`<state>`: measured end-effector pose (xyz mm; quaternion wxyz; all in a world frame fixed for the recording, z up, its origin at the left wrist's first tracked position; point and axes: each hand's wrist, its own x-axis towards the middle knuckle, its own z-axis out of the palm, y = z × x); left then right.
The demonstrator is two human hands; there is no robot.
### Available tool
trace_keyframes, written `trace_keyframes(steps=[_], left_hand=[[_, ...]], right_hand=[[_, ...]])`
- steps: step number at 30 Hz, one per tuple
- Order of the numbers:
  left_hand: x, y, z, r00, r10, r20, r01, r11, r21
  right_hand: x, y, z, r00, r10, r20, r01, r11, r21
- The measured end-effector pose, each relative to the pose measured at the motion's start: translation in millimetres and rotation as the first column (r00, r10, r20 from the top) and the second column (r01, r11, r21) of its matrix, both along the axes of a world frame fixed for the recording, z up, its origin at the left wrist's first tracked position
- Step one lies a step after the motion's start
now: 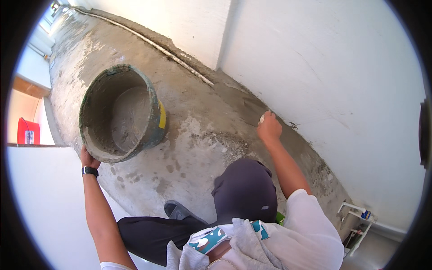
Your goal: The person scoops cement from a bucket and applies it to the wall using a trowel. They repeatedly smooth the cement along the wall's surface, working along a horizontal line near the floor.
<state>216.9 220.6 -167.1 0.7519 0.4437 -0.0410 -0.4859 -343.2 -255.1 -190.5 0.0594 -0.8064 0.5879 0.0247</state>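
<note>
At the left, a large round bucket (152, 129), dark green and crusted with mortar, leans with its mouth toward me. Grey wet mortar (130, 119) coats its inside and bottom. My left hand (90, 158), a black watch on its wrist, grips the near-left part of the rim. By the foot of the white wall, my right hand (270, 128) is closed round the pale handle of what looks like a trowel (261, 119). Its blade is mortar-coloured and hard to tell from the smoothed wet strip (245, 105) along the wall.
A white wall (315, 67) runs along the right. A thin pale pipe (166, 53) lies near its base farther off. Loose rubble (231, 146) is on the rough floor before me. White pipes (362, 220) stand at the lower right, and a red bucket (29, 131) at the far left.
</note>
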Motion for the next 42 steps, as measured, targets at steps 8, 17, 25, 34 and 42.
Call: trace_keyframes(steps=[8, 17, 25, 34, 42], left_hand=[[-1.3, -11.6, 8.9, 0.991, 0.126, 0.055, -0.129, 0.989, 0.073], [13.4, -10.0, -4.4, 0.950, 0.244, 0.197, -0.271, 0.954, 0.128], [67.9, -30.0, 12.3, 0.828, 0.103, 0.551, -0.421, 0.763, 0.490], [82.3, -74.0, 82.6, 0.996, -0.089, -0.028, 0.090, 0.835, 0.543], [79.6, -101.5, 84.5, 0.992, -0.091, -0.087, 0.122, 0.865, 0.487]], right_hand=[[65.3, -1.8, 29.9, 0.862, 0.207, 0.463, -0.101, 0.965, -0.243], [138.3, -24.8, -81.4, 0.938, 0.167, 0.302, -0.209, 0.972, 0.109], [169.8, -27.1, -74.7, 0.874, 0.136, 0.466, -0.224, 0.964, 0.140], [154.0, -27.0, -67.9, 0.778, 0.069, 0.624, -0.359, 0.865, 0.352], [257.8, -64.6, -0.1, 0.892, -0.108, 0.440, -0.230, 0.729, 0.645]])
